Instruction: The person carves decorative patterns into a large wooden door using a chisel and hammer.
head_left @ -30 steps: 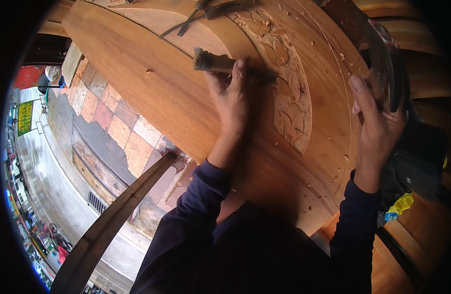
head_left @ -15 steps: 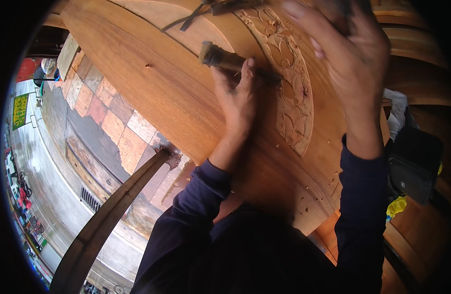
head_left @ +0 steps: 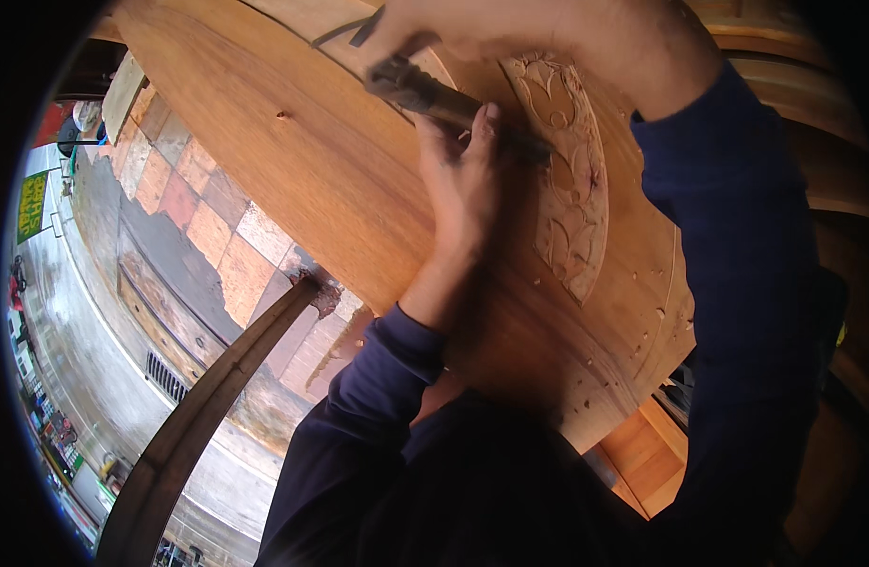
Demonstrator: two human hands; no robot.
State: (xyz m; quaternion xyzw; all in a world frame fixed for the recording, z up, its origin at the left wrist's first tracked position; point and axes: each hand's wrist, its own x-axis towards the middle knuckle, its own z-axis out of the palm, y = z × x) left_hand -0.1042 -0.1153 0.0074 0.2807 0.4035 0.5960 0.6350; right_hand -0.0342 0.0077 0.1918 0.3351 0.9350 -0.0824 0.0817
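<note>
My left hand (head_left: 458,184) is wrapped round a dark, cylindrical-handled tool (head_left: 425,94), whose far end lies over the board's carved leafy band (head_left: 571,222). The board (head_left: 293,170) is reddish-brown wood with scattered chips. My right hand (head_left: 482,28) is stretched across the top of the view, motion-blurred, its fingers close to the tool's upper end. Whether it holds anything cannot be made out. Thin dark tools (head_left: 345,28) lie on the board at the top, partly covered by that hand.
A long dark timber (head_left: 208,397) slopes down at the left. Beyond the board are cracked checkered tiles (head_left: 208,236), a drain grate (head_left: 165,376) and wet pavement with roadside objects. Stacked wooden pieces (head_left: 756,85) stand at the right, partly hidden by my sleeve.
My right hand, which held a dark flat object at the right, has risen and swung left across the board toward the tool. My left hand has shifted slightly right, still gripping the tool.
</note>
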